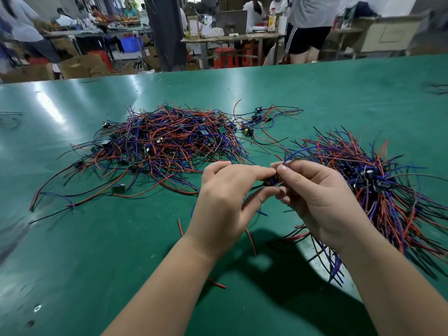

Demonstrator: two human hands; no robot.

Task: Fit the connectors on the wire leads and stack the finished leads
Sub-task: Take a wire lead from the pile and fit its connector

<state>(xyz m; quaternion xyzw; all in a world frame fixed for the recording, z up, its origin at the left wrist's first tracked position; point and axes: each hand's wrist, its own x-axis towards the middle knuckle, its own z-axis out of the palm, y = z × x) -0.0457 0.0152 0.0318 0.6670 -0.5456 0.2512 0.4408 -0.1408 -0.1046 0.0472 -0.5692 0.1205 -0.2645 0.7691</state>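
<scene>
Both hands meet above the green table (97, 238). My left hand (225, 197) and my right hand (315, 197) pinch one small dark connector part (272, 181) between fingertips; its blue, red and black leads trail up and down from the pinch. A loose tangled pile of red, blue and black wire leads (164, 144) with small green boards lies beyond the left hand. An ordered stack of leads (378, 187), dark components grouped at its middle, lies under and right of my right hand.
Loose red wire scraps (218, 284) lie on the table near my forearms. A few separate leads with components (254, 120) lie behind the pile. Beyond the far table edge stand people, work tables, red stools and cardboard boxes.
</scene>
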